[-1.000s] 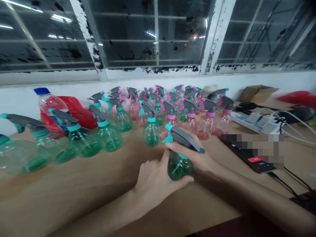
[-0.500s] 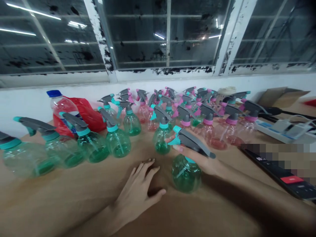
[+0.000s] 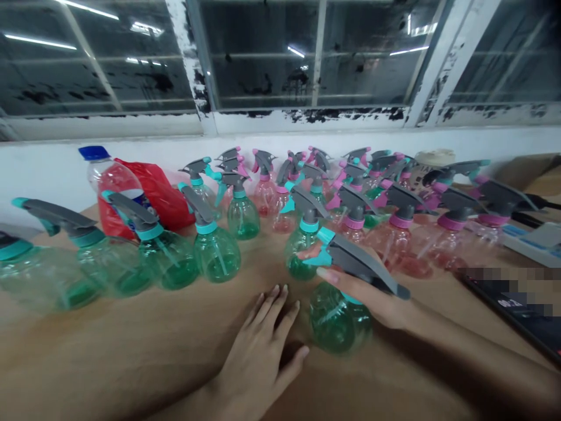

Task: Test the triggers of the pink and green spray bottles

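Note:
My right hand (image 3: 372,292) is wrapped round the neck of a green spray bottle (image 3: 339,318), just under its grey and teal trigger head (image 3: 357,263). The bottle stands on the brown table (image 3: 109,351), tilted a little. My left hand (image 3: 263,351) lies flat on the table just left of the bottle, fingers stretched out, holding nothing. Several more green spray bottles (image 3: 217,248) stand in a row to the left.
Many pink spray bottles (image 3: 398,234) crowd the back right. A water bottle with a blue cap (image 3: 103,175) and a red bag (image 3: 153,193) stand at the back left by the white wall. A dark phone (image 3: 521,310) and a power strip (image 3: 534,240) lie on the right.
My left hand has let go of the green bottle's body and now lies flat on the table beside it. My right hand keeps its hold; the view has shifted right.

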Demonstrator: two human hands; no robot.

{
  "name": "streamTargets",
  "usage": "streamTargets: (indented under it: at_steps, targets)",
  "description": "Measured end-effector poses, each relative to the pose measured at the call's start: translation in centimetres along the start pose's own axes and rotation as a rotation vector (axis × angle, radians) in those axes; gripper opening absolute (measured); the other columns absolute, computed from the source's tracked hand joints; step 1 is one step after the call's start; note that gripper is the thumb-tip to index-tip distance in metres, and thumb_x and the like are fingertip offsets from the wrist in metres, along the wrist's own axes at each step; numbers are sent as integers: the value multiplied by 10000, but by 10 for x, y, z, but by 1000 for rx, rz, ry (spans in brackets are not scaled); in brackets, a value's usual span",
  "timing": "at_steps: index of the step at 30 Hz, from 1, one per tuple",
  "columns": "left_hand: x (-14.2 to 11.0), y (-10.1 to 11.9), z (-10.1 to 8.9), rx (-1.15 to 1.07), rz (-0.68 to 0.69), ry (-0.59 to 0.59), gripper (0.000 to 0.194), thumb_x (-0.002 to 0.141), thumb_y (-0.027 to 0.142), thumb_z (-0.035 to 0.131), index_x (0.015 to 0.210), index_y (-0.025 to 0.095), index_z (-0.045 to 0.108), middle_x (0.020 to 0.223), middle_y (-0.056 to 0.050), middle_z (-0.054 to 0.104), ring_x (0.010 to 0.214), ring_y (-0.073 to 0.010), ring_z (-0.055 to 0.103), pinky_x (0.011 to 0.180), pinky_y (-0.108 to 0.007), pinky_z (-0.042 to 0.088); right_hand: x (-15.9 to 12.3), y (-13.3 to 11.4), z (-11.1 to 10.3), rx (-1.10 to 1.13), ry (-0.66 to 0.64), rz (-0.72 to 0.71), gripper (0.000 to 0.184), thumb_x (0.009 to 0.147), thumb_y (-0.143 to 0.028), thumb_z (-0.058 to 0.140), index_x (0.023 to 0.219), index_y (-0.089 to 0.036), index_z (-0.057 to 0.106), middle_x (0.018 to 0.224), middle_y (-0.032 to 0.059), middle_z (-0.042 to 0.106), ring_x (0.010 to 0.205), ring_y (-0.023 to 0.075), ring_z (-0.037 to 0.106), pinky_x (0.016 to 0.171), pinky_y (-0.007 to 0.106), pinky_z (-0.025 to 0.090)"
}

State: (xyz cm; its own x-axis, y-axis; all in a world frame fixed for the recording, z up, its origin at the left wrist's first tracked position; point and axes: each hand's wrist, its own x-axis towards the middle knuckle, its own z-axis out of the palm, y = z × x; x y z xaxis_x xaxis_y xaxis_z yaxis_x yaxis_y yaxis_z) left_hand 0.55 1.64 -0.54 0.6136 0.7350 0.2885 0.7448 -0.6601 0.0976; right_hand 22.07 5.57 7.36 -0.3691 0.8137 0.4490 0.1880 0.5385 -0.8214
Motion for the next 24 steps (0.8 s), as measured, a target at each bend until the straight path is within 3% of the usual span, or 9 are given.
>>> streamTargets:
  at_steps: [5,17,24]
  targets:
    - [0,0,-1,19,18,-40,526,900,392,533,1355,146,437,1468,-150,326,1336,-318,309,1042,-524,326,-3,0,1,34,-27,47,316,865,-279,575,1179,-292,608,1189,31,643,1062,227,620,951,411,477]
    - [0,-1,-4,23,30,-51,543,902,398,532,1372,153,414,1476,-139,316,1339,-313,306,1045,-514,329,-4,2,4,65,-3,-6,302,860,-238,574,1153,-302,608,1126,5,661,1078,199,600,954,372,466]
    - [0,0,-6,74,46,-44,534,905,356,540,1371,131,409,1482,-145,302,1344,-306,298,1044,-503,336,-5,1,3,-22,-22,59,240,867,-370,558,1075,-277,631,885,0,675,700,165,623,736,332,504]
